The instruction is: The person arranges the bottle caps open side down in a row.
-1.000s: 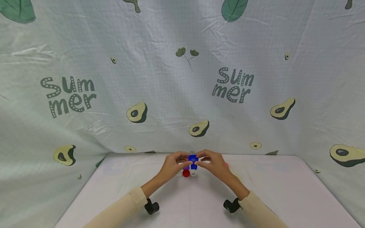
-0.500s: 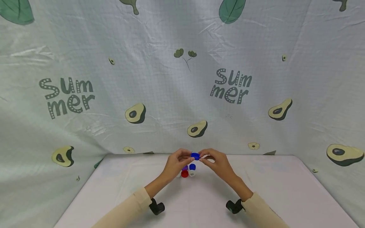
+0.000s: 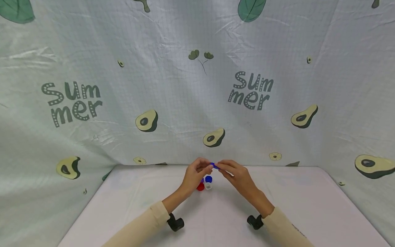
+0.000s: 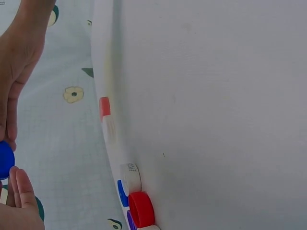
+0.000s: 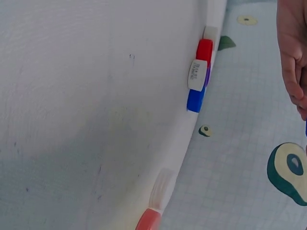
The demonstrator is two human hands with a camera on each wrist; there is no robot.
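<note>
Above the far part of the table, both hands pinch one round blue cap [image 3: 214, 166], tilted so its thin edge shows in the head view. My left hand [image 3: 195, 175] grips its left side with thumb and fingers, and my right hand [image 3: 237, 175] its right side. The left wrist view shows part of the blue cap [image 4: 5, 160] between the two hands. Below them on the table stand a second blue cap [image 3: 208, 179], a white cap [image 3: 208, 186], a red cap [image 3: 200, 187] and a purple cap [image 4: 131, 220], clustered together. My left hand partly hides the purple one in the head view.
A pinkish-red cap [image 4: 105, 109] and a pale white cap [image 4: 109, 129] lie apart from the cluster, hidden by my right hand in the head view. The white table [image 3: 216, 219] ends at a printed cloth backdrop [image 3: 172, 85].
The held blue cap has risen a little and turned from showing its round face to showing its edge. My left hand has shifted right; both hands keep their pinch.
</note>
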